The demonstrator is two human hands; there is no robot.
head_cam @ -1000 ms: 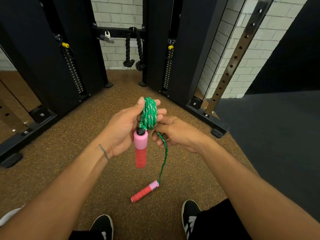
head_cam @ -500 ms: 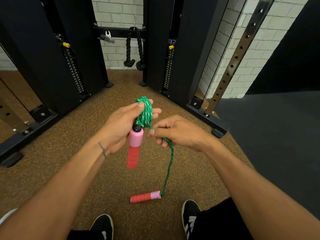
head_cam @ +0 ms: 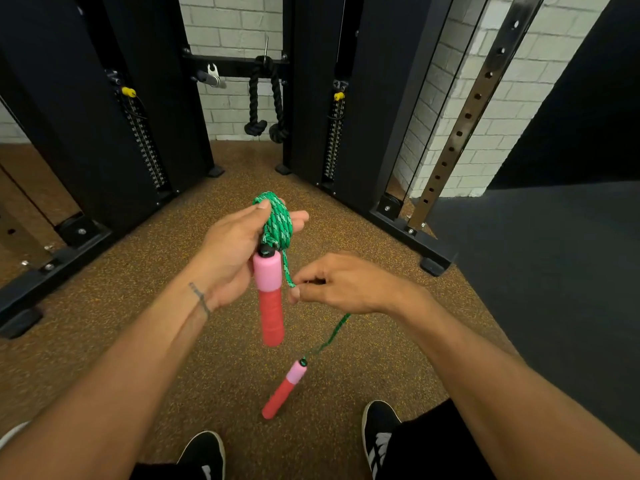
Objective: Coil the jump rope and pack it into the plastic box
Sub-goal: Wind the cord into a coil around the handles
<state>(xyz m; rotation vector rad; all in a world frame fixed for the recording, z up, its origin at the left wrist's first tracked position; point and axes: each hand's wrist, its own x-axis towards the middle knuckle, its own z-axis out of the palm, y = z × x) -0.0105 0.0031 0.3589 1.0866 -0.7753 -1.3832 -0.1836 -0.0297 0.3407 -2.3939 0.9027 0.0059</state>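
My left hand (head_cam: 232,258) grips a green braided jump rope coil (head_cam: 277,223) wound around its fingers. One pink-and-red handle (head_cam: 270,299) hangs straight down from the coil. My right hand (head_cam: 343,284) pinches the loose strand of rope (head_cam: 288,275) just below and to the right of the coil. The strand runs on under that hand down to the second pink-and-red handle (head_cam: 284,389), which dangles tilted above the floor. No plastic box is in view.
Black cable-machine frames (head_cam: 412,237) with weight stacks stand left and right on the brown speckled floor (head_cam: 173,258). A black rope attachment (head_cam: 265,102) hangs at the back wall. A dark mat (head_cam: 554,271) lies to the right. My two shoes (head_cam: 379,431) are at the bottom.
My right hand has slid down and to the right along the strand, away from the coil. The lower handle has lifted and swung from lying flat to hanging tilted.
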